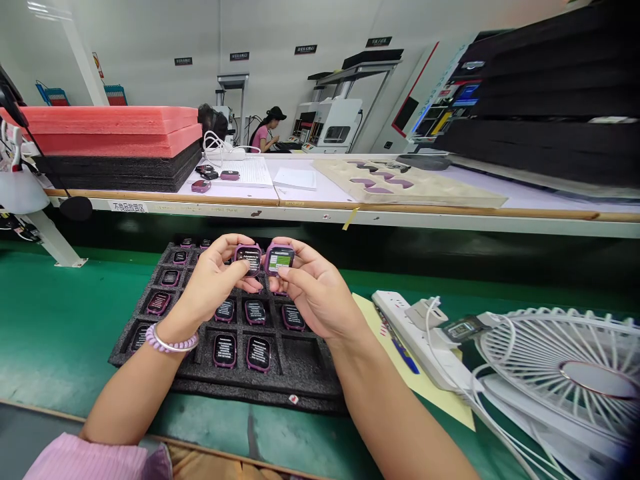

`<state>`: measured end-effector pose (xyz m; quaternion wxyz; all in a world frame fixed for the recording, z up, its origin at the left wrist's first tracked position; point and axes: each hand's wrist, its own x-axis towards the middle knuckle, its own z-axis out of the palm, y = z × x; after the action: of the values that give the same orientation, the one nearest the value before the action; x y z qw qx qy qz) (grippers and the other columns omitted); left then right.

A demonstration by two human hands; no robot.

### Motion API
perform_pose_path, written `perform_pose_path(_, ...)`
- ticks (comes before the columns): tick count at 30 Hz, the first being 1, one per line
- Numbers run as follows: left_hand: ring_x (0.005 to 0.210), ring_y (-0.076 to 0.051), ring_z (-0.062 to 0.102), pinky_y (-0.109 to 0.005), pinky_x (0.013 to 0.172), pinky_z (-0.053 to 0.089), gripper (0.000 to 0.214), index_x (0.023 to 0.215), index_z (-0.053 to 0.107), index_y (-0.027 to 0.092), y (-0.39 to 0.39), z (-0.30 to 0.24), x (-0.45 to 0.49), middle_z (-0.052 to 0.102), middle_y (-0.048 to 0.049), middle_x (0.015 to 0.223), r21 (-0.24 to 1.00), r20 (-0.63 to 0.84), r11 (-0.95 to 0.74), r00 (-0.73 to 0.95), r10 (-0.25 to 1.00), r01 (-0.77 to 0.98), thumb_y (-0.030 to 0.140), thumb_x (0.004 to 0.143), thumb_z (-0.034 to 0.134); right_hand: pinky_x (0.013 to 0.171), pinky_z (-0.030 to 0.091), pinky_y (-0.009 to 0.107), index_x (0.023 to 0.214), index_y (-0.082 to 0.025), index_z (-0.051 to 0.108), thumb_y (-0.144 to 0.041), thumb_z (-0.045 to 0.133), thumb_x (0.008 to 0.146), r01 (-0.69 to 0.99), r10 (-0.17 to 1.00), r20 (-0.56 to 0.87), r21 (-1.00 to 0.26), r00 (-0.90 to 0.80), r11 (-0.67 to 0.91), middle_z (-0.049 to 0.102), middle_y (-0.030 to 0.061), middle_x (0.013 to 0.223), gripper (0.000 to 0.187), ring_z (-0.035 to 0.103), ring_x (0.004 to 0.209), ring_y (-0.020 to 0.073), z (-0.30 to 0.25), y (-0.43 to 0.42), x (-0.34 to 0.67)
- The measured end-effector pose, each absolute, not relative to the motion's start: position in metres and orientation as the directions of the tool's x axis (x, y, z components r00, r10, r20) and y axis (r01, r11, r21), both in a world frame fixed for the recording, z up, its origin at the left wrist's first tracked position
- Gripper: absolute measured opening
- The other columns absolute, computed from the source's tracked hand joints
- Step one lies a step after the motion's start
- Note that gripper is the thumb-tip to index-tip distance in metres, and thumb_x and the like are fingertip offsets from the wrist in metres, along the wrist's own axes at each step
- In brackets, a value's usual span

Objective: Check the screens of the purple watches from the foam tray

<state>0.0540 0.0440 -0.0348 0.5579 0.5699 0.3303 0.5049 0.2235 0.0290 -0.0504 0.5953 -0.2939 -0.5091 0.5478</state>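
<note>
left hand [220, 272] pinches a purple watch [250, 256], right hand [316, 288] pinches another watch [281, 256] (lit partly green), above a foam tray [301, 357].

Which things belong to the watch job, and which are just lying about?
In use: text-screen watch in left hand; green-screen watch in right hand; black tray with more watches.

Probably lying about: fan, power strip, blue pen, yellow paper.
</note>
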Motion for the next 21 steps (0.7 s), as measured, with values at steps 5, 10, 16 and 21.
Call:
perform_pose_path(5, 0.059, -0.011, 0.070, -0.021, 0.059, 0.062, 0.040, 0.110, 0.054, 0.017, 0.0438, -0.0342, 0.0533, 0.063, -0.0025, 0.103, 0.964, 0.223, -0.167, 0.286, 0.932, -0.206, 0.017, 0.070, 0.059, 0.063, 0.051, 0.027, 0.116, -0.020, 0.062, -0.023, 0.077, 0.073, -0.366, 0.947, 0.292, -0.903, -0.138, 0.225, 0.063, 0.0003, 0.088, 0.046, 0.058, 0.066, 0.0140, -0.0501, 0.0288, 0.2247)
perform_pose_path(10, 0.060, -0.010, 0.069, -0.022, 0.060, 0.060, 0.045, 0.111, 0.053, 0.017, 0.0442, -0.0355, 0.0541, 0.062, -0.0033, 0.107, 0.963, 0.232, -0.177, 0.291, 0.928, -0.203, 0.016, 0.067, 0.060, 0.064, 0.051, 0.029, 0.117, -0.021, 0.060, -0.023, 0.076, 0.072, -0.343, 0.946, 0.295, -0.910, -0.137, 0.234, 0.062, 0.0007, 0.089, 0.047, 0.058, 0.068, 0.0160, -0.0496, 0.0287, 0.2250)
perform_pose_path(16, 0.081, -0.010, 0.061, -0.018, 0.069, 0.050, 0.044, 0.110, 0.057, 0.018, 0.0445, -0.0383, 0.0536, 0.061, -0.0009, 0.096, 0.940, 0.333, -0.308, 0.206, 0.920, -0.145, 0.019, 0.069, 0.073, 0.065, 0.051, 0.030, 0.118, -0.022, 0.060, -0.024, 0.076, 0.073, -0.349, 0.947, 0.289, -0.909, -0.139, 0.226, 0.064, 0.0022, 0.095, 0.048, 0.058, 0.068, 0.0155, -0.0502, 0.0281, 0.2241)
perform_pose_path(21, 0.080, -0.011, 0.053, -0.020, 0.072, 0.043, 0.037, 0.109, 0.060, 0.019, 0.0454, -0.0403, 0.0524, 0.059, 0.0003, 0.090, 0.924, 0.382, -0.378, 0.120, 0.916, -0.053, 0.019, 0.074, 0.070, 0.065, 0.051, 0.032, 0.118, -0.023, 0.059, -0.026, 0.076, 0.073, -0.324, 0.948, 0.285, -0.918, -0.139, 0.228, 0.063, 0.0028, 0.096, 0.048, 0.057, 0.068, 0.0167, -0.0500, 0.0283, 0.2241)
